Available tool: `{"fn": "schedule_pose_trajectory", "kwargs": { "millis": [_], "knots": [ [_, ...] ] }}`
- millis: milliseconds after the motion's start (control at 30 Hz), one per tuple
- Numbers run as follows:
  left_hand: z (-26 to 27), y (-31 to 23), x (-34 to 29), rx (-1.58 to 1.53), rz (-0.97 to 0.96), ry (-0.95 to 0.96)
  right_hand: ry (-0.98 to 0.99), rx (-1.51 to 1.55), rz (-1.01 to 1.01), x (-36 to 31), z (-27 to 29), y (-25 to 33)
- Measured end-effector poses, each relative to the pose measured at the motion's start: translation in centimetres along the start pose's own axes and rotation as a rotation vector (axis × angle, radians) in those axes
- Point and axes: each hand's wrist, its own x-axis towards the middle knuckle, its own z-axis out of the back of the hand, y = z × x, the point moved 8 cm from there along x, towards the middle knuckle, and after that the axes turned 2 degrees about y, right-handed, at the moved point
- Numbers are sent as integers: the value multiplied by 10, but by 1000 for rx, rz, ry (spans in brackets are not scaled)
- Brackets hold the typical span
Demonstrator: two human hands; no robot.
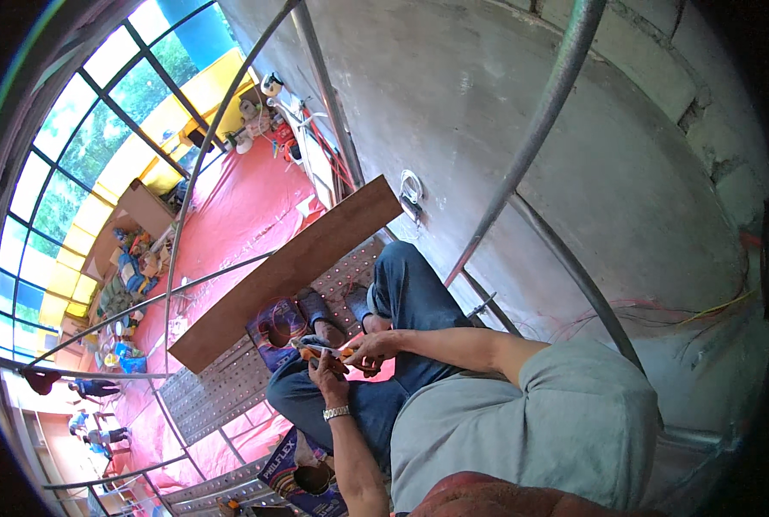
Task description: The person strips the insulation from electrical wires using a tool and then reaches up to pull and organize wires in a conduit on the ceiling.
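Gripping orange-handled tool (347,351) above lap (371,405) in right hand (373,345); with left hand (327,379) curled close, hold unclear. Bordered at far edge of perforated platform (208,398) by brown board (285,274); open beyond, over pink sheeting (251,194). Hemmed at right by scaffold poles (537,129).

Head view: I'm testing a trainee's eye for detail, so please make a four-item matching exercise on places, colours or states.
1. Left hand
2. Wooden plank
3. Coiled cable
4. Floor sheeting

A. White, against the grey wall
B. Pink, spread wide
C. Wristband at its wrist
D. Brown, long and flat

Pairs: 1-C, 2-D, 3-A, 4-B
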Motion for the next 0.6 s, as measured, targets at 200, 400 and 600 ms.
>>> {"fn": "schedule_pose_trajectory", "kwargs": {
  "millis": [200,400,600],
  "knots": [
    [-22,-3,-7,19,8,69,188,63,-42,8,12,-17],
    [-3,0,-2,11,-3,-10,158,-7,-177,7,-3,-11],
    [-12,-10,-10,-32,-4,-49,10,-120,-113,4,-1,-7]
  ]
}}
